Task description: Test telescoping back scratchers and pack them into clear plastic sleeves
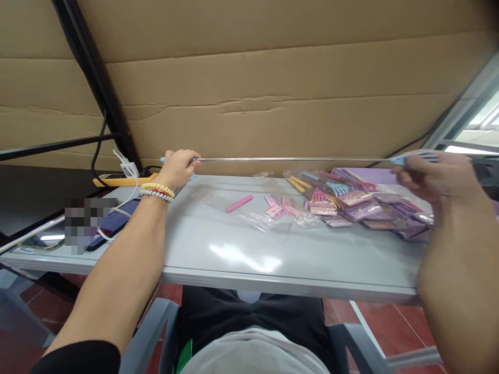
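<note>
A telescopic back scratcher [292,159] with a long thin metal rod is stretched out level above the back of the table. My left hand [178,165] is closed around its light blue handle at one end. At the other end, the fingers of my right hand [440,174] grip the light blue claw head, partly covering it. Below the rod lie a pink handle-like stick [239,203], small pink printed cards [275,208] and crumpled clear plastic bags [257,220]. Nearest to my right hand is a pile of bagged back scratchers [337,189] in pink, blue and yellow.
Purple plastic packets [401,215] lie at the right of the grey table [296,280]. Phones, one of them dark [117,226], and a white charging cable [125,210] are at the left. Behind rises a cardboard wall [273,104] beside a black metal post [97,78].
</note>
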`<state>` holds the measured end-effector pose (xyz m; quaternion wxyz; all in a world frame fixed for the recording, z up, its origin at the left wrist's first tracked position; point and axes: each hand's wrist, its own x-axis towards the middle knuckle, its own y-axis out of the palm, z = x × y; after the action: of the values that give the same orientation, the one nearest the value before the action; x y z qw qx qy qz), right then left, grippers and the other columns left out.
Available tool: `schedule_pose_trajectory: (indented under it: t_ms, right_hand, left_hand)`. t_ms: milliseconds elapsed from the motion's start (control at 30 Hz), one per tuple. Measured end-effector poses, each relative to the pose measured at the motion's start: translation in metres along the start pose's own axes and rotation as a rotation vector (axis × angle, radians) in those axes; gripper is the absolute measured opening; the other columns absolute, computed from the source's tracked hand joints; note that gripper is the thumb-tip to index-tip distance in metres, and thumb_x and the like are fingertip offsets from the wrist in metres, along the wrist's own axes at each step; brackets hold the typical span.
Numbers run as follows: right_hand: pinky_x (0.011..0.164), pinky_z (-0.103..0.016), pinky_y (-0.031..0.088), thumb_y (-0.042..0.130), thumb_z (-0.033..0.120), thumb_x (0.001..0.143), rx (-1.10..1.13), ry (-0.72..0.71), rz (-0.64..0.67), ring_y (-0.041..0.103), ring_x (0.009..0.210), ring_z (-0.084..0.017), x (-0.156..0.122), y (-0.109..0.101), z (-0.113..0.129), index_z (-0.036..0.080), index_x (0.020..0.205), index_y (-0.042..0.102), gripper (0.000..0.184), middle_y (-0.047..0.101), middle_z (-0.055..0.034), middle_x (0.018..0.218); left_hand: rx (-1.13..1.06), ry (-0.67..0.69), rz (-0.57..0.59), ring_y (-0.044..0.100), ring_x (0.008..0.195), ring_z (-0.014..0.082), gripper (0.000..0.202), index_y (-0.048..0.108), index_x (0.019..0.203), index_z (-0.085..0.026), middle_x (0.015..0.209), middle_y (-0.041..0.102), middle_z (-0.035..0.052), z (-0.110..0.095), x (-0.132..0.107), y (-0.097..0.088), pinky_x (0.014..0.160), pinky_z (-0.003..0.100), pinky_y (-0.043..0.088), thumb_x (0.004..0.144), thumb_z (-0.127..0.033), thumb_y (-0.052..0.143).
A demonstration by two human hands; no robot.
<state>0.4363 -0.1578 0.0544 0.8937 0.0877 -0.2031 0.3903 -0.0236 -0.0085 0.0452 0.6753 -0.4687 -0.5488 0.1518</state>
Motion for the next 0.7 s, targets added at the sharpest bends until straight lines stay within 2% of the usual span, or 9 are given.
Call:
schedule_pose_trajectory:
  t_ms: [67,100,167,267,367,500,700]
  right_hand:
    - [0.041,-0.021,0.026,0.053,-0.006,0.081,-0.069,0.061,0.243,0.043,0.040,-0.006,-0.011,0.019,0.005,0.007,0.066,0.056,0.019,0.055,-0.0113,0.060]
    - [0.040,-0.020,0.026,0.057,0.000,0.081,-0.105,0.020,0.344,0.042,0.039,-0.007,-0.018,0.032,0.007,0.007,0.067,0.056,0.016,0.055,-0.0103,0.059]
    - [0.038,-0.019,0.027,0.066,0.020,0.082,-0.152,-0.153,0.551,0.040,0.039,-0.007,-0.035,0.061,0.010,0.008,0.073,0.059,0.017,0.053,-0.0060,0.057]
    - [0.037,-0.018,0.030,0.068,0.043,0.079,-0.074,-0.351,0.595,0.040,0.041,-0.007,-0.057,0.095,0.010,0.012,0.075,0.056,0.034,0.049,-0.0016,0.054]
    - [0.038,-0.018,0.030,0.062,0.051,0.082,-0.091,-0.429,0.670,0.040,0.043,-0.007,-0.073,0.113,0.009,0.013,0.077,0.055,0.039,0.048,-0.0010,0.054]
    - [0.042,-0.017,0.033,0.056,0.050,0.085,-0.104,-0.490,0.743,0.043,0.046,-0.007,-0.088,0.122,0.010,0.013,0.078,0.053,0.038,0.051,-0.0018,0.058]
    - [0.040,-0.018,0.036,0.060,0.047,0.081,-0.122,-0.394,0.739,0.046,0.044,-0.008,-0.094,0.136,0.001,0.011,0.085,0.056,0.036,0.057,-0.0041,0.066]
  left_hand:
    - [0.049,0.096,-0.008,0.057,0.097,0.0239,0.029,0.061,0.098,-0.021,0.097,0.067,0.0064,-0.032,-0.001,-0.007,0.083,0.036,0.035,0.087,-0.031,0.037]
    - [0.071,0.127,-0.014,0.059,0.095,0.0243,0.030,0.061,0.098,-0.021,0.095,0.067,0.0069,-0.050,-0.003,-0.009,0.079,0.035,0.037,0.087,-0.032,0.036]
    - [0.119,0.217,0.045,0.061,0.087,0.0253,0.034,0.061,0.098,-0.020,0.092,0.067,0.0083,-0.084,-0.010,-0.011,0.070,0.033,0.038,0.089,-0.037,0.033]
    - [0.176,0.297,0.079,0.063,0.077,0.0250,0.039,0.058,0.096,-0.015,0.083,0.067,0.0105,-0.119,-0.022,-0.011,0.062,0.032,0.037,0.092,-0.037,0.025]
    - [0.189,0.350,0.081,0.063,0.072,0.0239,0.038,0.056,0.094,-0.014,0.076,0.066,0.0109,-0.132,-0.031,-0.009,0.058,0.031,0.035,0.092,-0.037,0.026]
    - [0.128,0.405,0.082,0.062,0.067,0.0223,0.037,0.055,0.094,-0.014,0.071,0.064,0.0100,-0.137,-0.035,0.000,0.054,0.030,0.032,0.093,-0.034,0.024]
    - [0.025,0.416,0.108,0.062,0.073,0.0203,0.035,0.052,0.105,-0.017,0.085,0.067,0.0071,-0.136,-0.032,0.019,0.055,0.028,0.031,0.093,-0.035,0.024]
